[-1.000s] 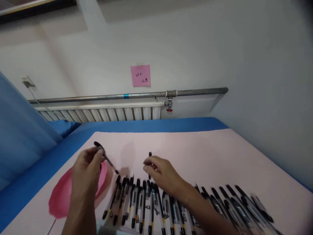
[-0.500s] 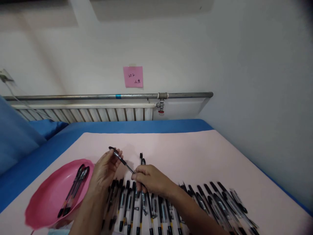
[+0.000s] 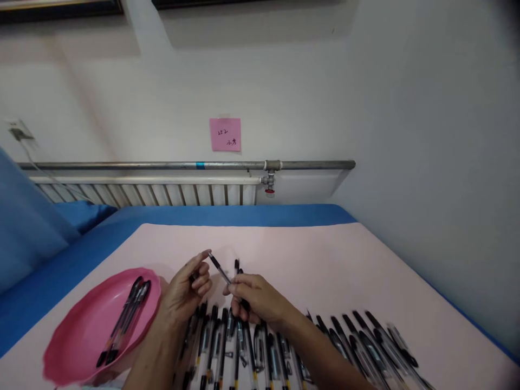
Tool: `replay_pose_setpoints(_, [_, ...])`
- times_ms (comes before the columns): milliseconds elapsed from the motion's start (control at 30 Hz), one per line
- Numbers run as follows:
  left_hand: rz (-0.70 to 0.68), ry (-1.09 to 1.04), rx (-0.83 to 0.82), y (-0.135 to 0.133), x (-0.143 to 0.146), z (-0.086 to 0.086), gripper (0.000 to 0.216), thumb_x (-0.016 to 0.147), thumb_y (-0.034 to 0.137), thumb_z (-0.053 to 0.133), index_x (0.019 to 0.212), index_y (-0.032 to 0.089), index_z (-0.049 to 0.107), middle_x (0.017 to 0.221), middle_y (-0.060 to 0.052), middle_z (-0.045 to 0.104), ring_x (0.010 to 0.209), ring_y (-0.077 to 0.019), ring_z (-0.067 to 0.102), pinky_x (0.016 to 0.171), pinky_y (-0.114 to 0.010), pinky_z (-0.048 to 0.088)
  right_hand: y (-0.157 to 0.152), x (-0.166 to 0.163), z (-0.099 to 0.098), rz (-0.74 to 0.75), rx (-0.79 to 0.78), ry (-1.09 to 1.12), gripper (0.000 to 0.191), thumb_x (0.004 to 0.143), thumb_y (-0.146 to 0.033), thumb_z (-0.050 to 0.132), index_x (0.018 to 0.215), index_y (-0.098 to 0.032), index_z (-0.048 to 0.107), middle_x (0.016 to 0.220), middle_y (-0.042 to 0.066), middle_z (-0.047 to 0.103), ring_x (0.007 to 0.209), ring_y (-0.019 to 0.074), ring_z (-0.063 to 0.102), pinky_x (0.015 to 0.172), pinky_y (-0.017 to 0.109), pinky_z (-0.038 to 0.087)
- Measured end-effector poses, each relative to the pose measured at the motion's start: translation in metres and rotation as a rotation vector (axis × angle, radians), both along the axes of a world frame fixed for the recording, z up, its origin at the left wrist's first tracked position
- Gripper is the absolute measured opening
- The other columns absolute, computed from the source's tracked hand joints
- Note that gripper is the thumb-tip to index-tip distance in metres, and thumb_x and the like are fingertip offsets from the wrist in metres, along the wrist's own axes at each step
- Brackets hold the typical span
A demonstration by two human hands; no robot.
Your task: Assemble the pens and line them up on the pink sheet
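My right hand (image 3: 260, 298) is closed around a gel pen (image 3: 220, 268) with a clear barrel and black grip, its tip angled up to the left. My left hand (image 3: 189, 284) is beside that tip, its index finger stretched out to touch it. The other fingers of this hand curl around a small dark piece that looks like a pen cap (image 3: 194, 277), mostly hidden. Below both hands lie many clear-barrelled pens with black ends (image 3: 221, 346), along with loose clips and caps. Three or so capped pens (image 3: 125, 322) rest in a pink scalloped dish (image 3: 77, 330) at left.
More pens (image 3: 377, 346) lie fanned out at the right. A pale pink sheet (image 3: 325, 265) covers the blue surface (image 3: 244, 215). Behind are a white radiator (image 3: 162, 194), a metal pipe (image 3: 227, 165) with a valve, and a pink note (image 3: 225, 134) on the wall.
The pen's upper end has come out of my left hand's pinch, leaving the black cap in the curled fingers. My left index finger now touches the bare tip. The view has tilted up slightly.
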State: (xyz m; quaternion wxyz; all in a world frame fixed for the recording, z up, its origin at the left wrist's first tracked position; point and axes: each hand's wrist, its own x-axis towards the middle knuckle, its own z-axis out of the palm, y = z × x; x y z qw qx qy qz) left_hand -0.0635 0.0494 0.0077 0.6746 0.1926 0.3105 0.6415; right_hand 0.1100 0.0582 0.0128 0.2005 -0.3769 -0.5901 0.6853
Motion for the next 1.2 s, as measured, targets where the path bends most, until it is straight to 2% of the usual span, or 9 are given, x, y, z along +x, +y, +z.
replay_pose_setpoints(100, [0.007, 0.074, 0.030, -0.002, 0.002, -0.001, 0.024, 0.076, 0.020, 0.059, 0.097, 0.008, 0.060, 0.059, 0.006, 0.043, 0.037, 0.0016, 0.026, 0.034, -0.014, 0.022, 0.001, 0.001, -0.001, 0.032, -0.032, 0.061, 0.023, 0.080, -0.031, 0.043, 0.087, -0.014, 0.056, 0.057, -0.002, 0.057, 0.039, 0.0051, 0.045, 0.032, 0.015, 0.026])
replay_pose_setpoints(400, [0.051, 0.123, 0.033, -0.001, 0.003, -0.005, 0.022, 0.072, 0.020, 0.064, 0.089, 0.005, 0.063, 0.054, 0.005, 0.043, 0.039, 0.0012, 0.029, 0.037, -0.014, 0.024, -0.002, 0.002, 0.003, 0.121, -0.129, 0.147, 0.023, 0.078, -0.030, 0.041, 0.082, -0.014, 0.057, 0.050, -0.003, 0.052, 0.033, 0.0046, 0.041, 0.030, 0.015, 0.022])
replay_pose_setpoints(500, [0.088, 0.128, 0.029, 0.001, 0.004, -0.006, 0.020, 0.070, 0.020, 0.066, 0.083, 0.005, 0.064, 0.049, 0.007, 0.040, 0.037, 0.0008, 0.028, 0.036, -0.014, 0.022, -0.004, -0.002, 0.001, 0.065, -0.044, 0.073, 0.015, 0.076, -0.027, 0.045, 0.077, -0.015, 0.055, 0.051, -0.004, 0.052, 0.035, 0.0040, 0.041, 0.032, 0.014, 0.025])
replay_pose_setpoints(633, [0.134, 0.130, 0.011, 0.003, 0.003, -0.006, 0.019, 0.068, 0.019, 0.067, 0.081, 0.005, 0.064, 0.047, 0.006, 0.040, 0.036, 0.0008, 0.028, 0.035, -0.014, 0.022, -0.007, -0.008, -0.001, -0.153, 0.083, 0.046, 0.009, 0.070, -0.022, 0.057, 0.073, -0.015, 0.052, 0.056, -0.003, 0.054, 0.044, 0.0051, 0.048, 0.038, 0.014, 0.033])
replay_pose_setpoints(767, [0.142, 0.107, 0.031, 0.002, 0.002, -0.005, 0.020, 0.068, 0.018, 0.067, 0.084, 0.005, 0.064, 0.049, 0.006, 0.041, 0.037, 0.0008, 0.029, 0.036, -0.013, 0.024, -0.008, -0.007, 0.006, -0.088, -0.218, 0.171, 0.029, 0.077, -0.038, 0.048, 0.093, -0.014, 0.053, 0.074, 0.005, 0.062, 0.051, 0.0100, 0.056, 0.035, 0.016, 0.034])
replay_pose_setpoints(833, [0.144, 0.095, 0.034, 0.002, 0.001, -0.005, 0.021, 0.069, 0.017, 0.067, 0.085, 0.005, 0.064, 0.049, 0.006, 0.041, 0.038, 0.0009, 0.029, 0.036, -0.013, 0.024, -0.008, -0.006, 0.008, -0.049, -0.320, 0.192, 0.031, 0.079, -0.039, 0.043, 0.090, -0.012, 0.055, 0.068, 0.004, 0.060, 0.046, 0.0081, 0.053, 0.034, 0.015, 0.034])
replay_pose_setpoints(1033, [0.158, 0.076, 0.027, 0.003, 0.003, -0.007, 0.020, 0.070, 0.018, 0.066, 0.085, 0.005, 0.064, 0.049, 0.006, 0.042, 0.037, 0.0005, 0.029, 0.035, -0.013, 0.023, -0.007, -0.008, 0.002, -0.189, -0.205, 0.217, 0.015, 0.066, -0.021, 0.061, 0.074, -0.014, 0.052, 0.061, -0.002, 0.056, 0.046, 0.0057, 0.050, 0.035, 0.013, 0.031])
replay_pose_setpoints(1100, [0.149, 0.075, 0.029, 0.002, 0.004, -0.006, 0.019, 0.071, 0.018, 0.066, 0.085, 0.005, 0.064, 0.049, 0.005, 0.042, 0.038, 0.0004, 0.030, 0.036, -0.013, 0.024, -0.007, -0.009, 0.000, -0.168, -0.266, 0.264, 0.022, 0.066, -0.025, 0.064, 0.082, -0.016, 0.052, 0.069, 0.000, 0.059, 0.054, 0.0083, 0.055, 0.039, 0.015, 0.036])
replay_pose_setpoints(1200, [0.146, 0.085, 0.034, 0.001, 0.005, -0.004, 0.020, 0.070, 0.017, 0.066, 0.086, 0.005, 0.064, 0.049, 0.005, 0.043, 0.038, 0.0003, 0.030, 0.036, -0.013, 0.025, -0.008, -0.009, 0.001, -0.043, -0.432, 0.263, 0.030, 0.077, -0.040, 0.050, 0.090, -0.014, 0.054, 0.075, 0.004, 0.060, 0.052, 0.0093, 0.055, 0.039, 0.018, 0.039])
